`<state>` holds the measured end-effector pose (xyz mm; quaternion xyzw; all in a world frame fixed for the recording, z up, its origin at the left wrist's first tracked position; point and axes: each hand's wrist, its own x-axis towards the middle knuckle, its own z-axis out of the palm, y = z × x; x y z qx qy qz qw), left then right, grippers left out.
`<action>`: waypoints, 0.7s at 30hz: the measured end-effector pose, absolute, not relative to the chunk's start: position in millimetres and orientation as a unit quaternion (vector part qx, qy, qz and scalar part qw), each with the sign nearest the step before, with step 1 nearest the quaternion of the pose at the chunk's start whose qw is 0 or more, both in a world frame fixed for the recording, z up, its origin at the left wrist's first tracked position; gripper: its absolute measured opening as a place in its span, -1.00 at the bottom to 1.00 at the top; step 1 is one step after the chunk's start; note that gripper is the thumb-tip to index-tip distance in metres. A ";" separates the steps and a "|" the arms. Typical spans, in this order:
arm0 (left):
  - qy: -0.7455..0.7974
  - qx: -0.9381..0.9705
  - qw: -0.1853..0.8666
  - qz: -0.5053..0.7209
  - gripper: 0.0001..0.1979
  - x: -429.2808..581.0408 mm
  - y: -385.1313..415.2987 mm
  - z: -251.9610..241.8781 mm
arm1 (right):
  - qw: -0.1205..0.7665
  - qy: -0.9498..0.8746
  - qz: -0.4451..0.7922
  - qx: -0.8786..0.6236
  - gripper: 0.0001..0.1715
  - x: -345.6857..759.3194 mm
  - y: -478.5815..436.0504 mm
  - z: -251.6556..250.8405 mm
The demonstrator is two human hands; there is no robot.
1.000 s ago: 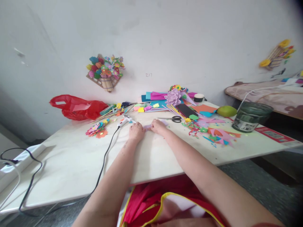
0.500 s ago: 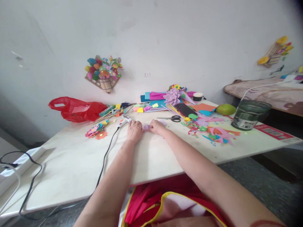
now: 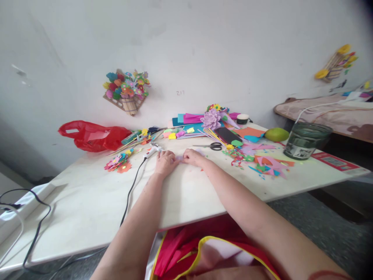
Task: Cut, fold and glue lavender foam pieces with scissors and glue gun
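Note:
Low over the middle of the table, my left hand (image 3: pixel 166 162) and my right hand (image 3: pixel 192 157) are close together. A small pale purple piece (image 3: pixel 181 159), perhaps foam or paper, shows between them, mostly hidden by the fingers. My right hand is closed in a pinch on it. The fingers of my left hand curl down at its other side and also grip it. Just left of my left hand lies a white glue gun (image 3: pixel 150 151) with a black cord. Black-handled scissors (image 3: pixel 216 146) rest beyond my right hand.
Flat foam flowers (image 3: pixel 119 161) and a red plastic bag (image 3: pixel 96 136) lie to the left. Coloured sheets and a purple flower (image 3: pixel 211 119) are at the back. Scraps (image 3: pixel 271 167), a green fruit (image 3: pixel 276 134) and a dark glass jar (image 3: pixel 305 142) occupy the right.
Both hands stay nearly in place. The fingers of my left hand have shifted slightly, and less of the pale purple piece shows between the hands. The view has moved a little.

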<state>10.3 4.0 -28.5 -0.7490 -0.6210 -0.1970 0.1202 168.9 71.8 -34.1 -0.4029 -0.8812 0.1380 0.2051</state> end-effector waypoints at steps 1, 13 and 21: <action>-0.622 -0.748 0.124 -0.196 -0.81 10.7 3.6 -28.0 | 0.205 -0.881 0.136 -0.403 -0.80 168.9 70.9 -33.3; -0.589 -0.758 0.169 -0.224 -0.85 18.0 -0.9 -19.2 | 0.198 -0.886 0.120 -0.403 -0.84 168.4 69.1 -31.8; -0.604 -0.762 0.109 -0.206 -0.89 16.3 1.9 -26.2 | 0.192 -0.897 0.129 -0.378 -0.85 169.9 75.5 -34.7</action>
